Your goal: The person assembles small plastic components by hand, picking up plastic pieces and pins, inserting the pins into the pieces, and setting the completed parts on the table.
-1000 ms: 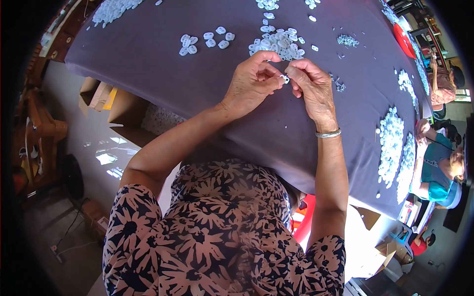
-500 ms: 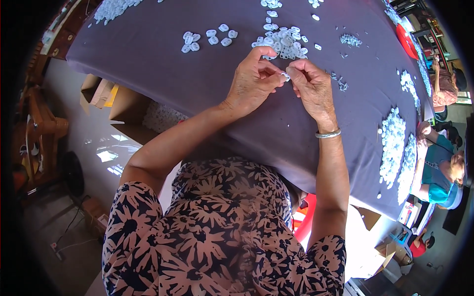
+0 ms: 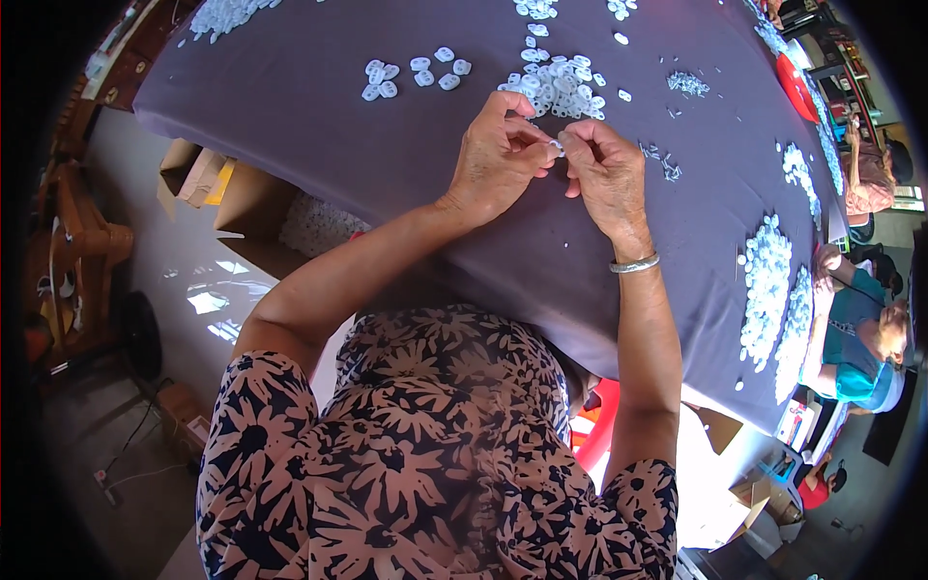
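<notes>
Now the left hand (image 3: pixel 491 164) pinches a white piece (image 3: pixel 556 147).

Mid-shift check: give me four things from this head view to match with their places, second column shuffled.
1. small white piece
2. silvery bracelet
3. tiny grey pieces
4. open cardboard box

A. lying on the dark cloth
B. around the right wrist
C. past the cloth's edge, at picture left
D. at the left hand's fingertips

Pairs: 1-D, 2-B, 3-A, 4-C
</notes>
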The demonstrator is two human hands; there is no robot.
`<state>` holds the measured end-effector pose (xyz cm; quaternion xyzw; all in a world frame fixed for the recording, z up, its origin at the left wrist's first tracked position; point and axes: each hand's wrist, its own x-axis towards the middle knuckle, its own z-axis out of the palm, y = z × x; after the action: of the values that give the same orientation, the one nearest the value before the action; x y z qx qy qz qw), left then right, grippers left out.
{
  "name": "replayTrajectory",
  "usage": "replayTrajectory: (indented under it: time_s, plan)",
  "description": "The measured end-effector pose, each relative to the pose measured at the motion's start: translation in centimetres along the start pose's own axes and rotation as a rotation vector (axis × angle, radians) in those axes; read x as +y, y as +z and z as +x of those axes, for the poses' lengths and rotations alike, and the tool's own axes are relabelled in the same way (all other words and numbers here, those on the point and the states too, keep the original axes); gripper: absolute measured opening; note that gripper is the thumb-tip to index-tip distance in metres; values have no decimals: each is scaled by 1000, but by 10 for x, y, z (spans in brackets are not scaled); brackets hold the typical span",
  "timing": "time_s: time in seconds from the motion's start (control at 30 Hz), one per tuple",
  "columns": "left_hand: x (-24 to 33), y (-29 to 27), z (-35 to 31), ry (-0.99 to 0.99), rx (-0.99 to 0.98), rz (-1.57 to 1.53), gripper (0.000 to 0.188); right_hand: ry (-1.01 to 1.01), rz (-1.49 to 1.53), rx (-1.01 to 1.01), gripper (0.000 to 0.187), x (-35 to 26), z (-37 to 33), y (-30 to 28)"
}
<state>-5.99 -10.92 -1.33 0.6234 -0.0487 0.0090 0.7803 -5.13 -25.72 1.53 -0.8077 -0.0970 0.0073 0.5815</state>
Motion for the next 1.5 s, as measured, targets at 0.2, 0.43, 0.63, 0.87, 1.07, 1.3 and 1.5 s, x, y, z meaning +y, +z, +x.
replayTrajectory:
  time_s: [0.2,0.43,0.63,0.87,1.07,1.3,1.5]
  plan:
    - [1,-2,0,23,-31,8,36,22,55,-29,15,-1,2,-6]
    - [4,-1,1,-3,-6,-36,35,45,84,-86,15,0,3,-16]
    - [3,-3,2,8,-32,-60,34,48,87,-171,9,6,3,-13]
    - [7,-15,11,-34,-162,19,30,36,99,-169,8,5,4,-17]
    - [8,-20,16,26,-69,40,30,-284,-184,106,10,24,14,-29]
    - [4,-19,15,61,-24,-8,30,-309,-520,-3,13,9,6,-14]
    - [5,-17,14,76,-42,32,33,-375,-491,-11,14,13,6,-8]
